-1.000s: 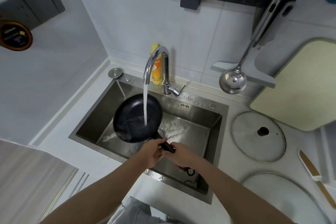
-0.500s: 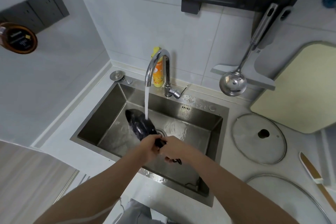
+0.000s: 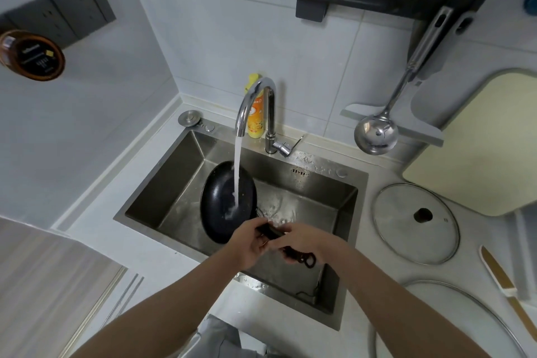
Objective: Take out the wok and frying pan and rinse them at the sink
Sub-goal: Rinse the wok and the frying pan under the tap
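The frying pan (image 3: 228, 201) tilts inside the sink (image 3: 334, 291), water striking its inner face. Left hand (image 3: 250, 244) and right hand (image 3: 302, 241) both curl around its handle. Rotating slowly should rinse every side; faucet (image 3: 255, 104) at twelve o'clock.

Black frying pan (image 3: 228, 202) tilted in steel sink (image 3: 162, 200)
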The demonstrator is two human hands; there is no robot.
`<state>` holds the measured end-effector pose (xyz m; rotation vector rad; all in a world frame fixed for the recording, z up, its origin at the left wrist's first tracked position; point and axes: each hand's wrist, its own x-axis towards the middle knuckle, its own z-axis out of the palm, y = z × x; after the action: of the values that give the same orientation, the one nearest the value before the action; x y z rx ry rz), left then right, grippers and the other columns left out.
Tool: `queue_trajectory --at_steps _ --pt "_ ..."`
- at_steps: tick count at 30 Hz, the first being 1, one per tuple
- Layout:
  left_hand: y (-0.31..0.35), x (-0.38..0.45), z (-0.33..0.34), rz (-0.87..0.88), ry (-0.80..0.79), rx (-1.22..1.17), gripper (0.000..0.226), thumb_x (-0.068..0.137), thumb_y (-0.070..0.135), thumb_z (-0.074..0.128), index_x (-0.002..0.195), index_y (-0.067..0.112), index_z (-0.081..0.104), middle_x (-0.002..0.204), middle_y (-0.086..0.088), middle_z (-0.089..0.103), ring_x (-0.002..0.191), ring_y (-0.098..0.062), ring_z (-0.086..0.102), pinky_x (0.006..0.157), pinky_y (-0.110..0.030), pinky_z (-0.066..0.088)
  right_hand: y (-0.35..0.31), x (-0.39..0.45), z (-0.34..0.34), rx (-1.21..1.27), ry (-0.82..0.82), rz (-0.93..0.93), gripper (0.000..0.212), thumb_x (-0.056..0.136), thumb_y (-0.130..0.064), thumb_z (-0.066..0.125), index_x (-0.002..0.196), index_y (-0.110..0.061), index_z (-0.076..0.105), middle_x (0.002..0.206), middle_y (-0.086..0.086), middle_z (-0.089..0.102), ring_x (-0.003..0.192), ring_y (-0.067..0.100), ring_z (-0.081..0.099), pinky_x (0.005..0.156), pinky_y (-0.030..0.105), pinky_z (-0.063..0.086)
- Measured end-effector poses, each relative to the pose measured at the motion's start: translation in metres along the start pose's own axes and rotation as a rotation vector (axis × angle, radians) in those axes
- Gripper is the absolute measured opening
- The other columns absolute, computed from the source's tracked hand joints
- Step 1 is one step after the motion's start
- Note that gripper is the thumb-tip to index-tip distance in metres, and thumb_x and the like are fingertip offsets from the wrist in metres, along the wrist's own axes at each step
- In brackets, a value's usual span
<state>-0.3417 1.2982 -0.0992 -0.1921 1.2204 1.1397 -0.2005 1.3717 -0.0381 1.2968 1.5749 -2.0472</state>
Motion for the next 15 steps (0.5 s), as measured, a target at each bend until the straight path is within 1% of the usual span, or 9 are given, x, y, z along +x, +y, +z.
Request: queue_trajectory --at_steps 2,3,5,7,9,11,13,15 --pt "-0.003 0.002 -0.001 0.018 0.028 0.014 0.016 0.090 0.017 0.064 0.104 0.010 0.061 0.087 -0.005 0.068 0.072 -0.017 0.065 0.058 -0.026 0.052 0.004 0.001 -0.006 0.135 -0.058 0.026 0.019 0.089 -0.013 0.070 0.103 -0.005 0.060 0.073 0.008 0.062 0.060 0.015 0.060 0.056 0.025 0.051" --pt "-0.003 0.001 0.001 0.022 0.027 0.026 0.017 0.090 0.019 0.066 0.104 0.011 0.061 0.085 -0.004 0.068 0.071 -0.016 0.066 0.058 -0.026 0.052 0.003 0.002 -0.008 0.190 -0.076 0.043 0.017 0.091 -0.012 0.067 0.102 -0.004 0.058 0.075 0.009 0.062 0.060 0.015 0.060 0.055 0.024 0.052" --pt "-0.003 0.001 0.003 0.030 0.022 0.044 0.018 0.089 0.021 0.069 0.103 0.013 0.061 0.079 -0.002 0.068 0.064 -0.013 0.065 0.056 -0.024 0.052 -0.001 0.002 -0.009 0.260 -0.104 0.078 0.013 0.093 -0.010 0.063 0.099 -0.002 0.055 0.077 0.012 0.062 0.060 0.016 0.061 0.054 0.024 0.053" --pt "-0.004 0.002 0.004 0.038 0.040 0.061 0.020 0.088 0.022 0.071 0.104 0.013 0.062 0.076 -0.002 0.067 0.060 -0.012 0.063 0.052 -0.024 0.051 -0.006 0.003 -0.006 0.302 -0.117 0.121 0.007 0.093 -0.007 0.058 0.093 -0.001 0.055 0.074 0.012 0.061 0.055 0.016 0.060 0.051 0.024 0.053" --pt "-0.007 0.005 0.003 0.042 0.067 0.082 0.025 0.087 0.023 0.072 0.107 0.011 0.065 0.076 -0.003 0.066 0.060 -0.013 0.061 0.051 -0.024 0.051 -0.011 0.005 0.001 0.263 -0.100 0.168 0.004 0.091 -0.005 0.055 0.088 -0.003 0.054 0.070 0.010 0.060 0.051 0.013 0.057 0.049 0.022 0.051" --pt "-0.010 0.008 -0.002 0.044 0.092 0.085 0.029 0.086 0.022 0.073 0.111 0.010 0.066 0.074 -0.004 0.064 0.059 -0.014 0.057 0.049 -0.024 0.050 -0.011 0.008 0.011 0.159 -0.060 0.183 0.007 0.090 -0.008 0.058 0.083 -0.006 0.055 0.065 0.006 0.058 0.047 0.011 0.054 0.046 0.020 0.048" --pt "-0.011 0.009 -0.009 0.033 0.111 0.079 0.026 0.086 0.020 0.073 0.109 0.011 0.065 0.074 -0.004 0.064 0.054 -0.013 0.056 0.044 -0.023 0.047 -0.006 0.013 0.022 0.055 -0.019 0.151 0.013 0.090 -0.014 0.063 0.081 -0.006 0.058 0.060 0.006 0.056 0.046 0.013 0.052 0.044 0.021 0.046" --pt "-0.011 0.009 -0.017 0.021 0.143 0.076 0.024 0.087 0.016 0.072 0.109 0.009 0.063 0.078 -0.007 0.066 0.051 -0.014 0.058 0.041 -0.022 0.046 0.004 0.018 0.032 -0.032 -0.009 0.080 0.020 0.090 -0.022 0.066 0.082 -0.005 0.059 0.057 0.007 0.056 0.046 0.016 0.051 0.047 0.025 0.045"
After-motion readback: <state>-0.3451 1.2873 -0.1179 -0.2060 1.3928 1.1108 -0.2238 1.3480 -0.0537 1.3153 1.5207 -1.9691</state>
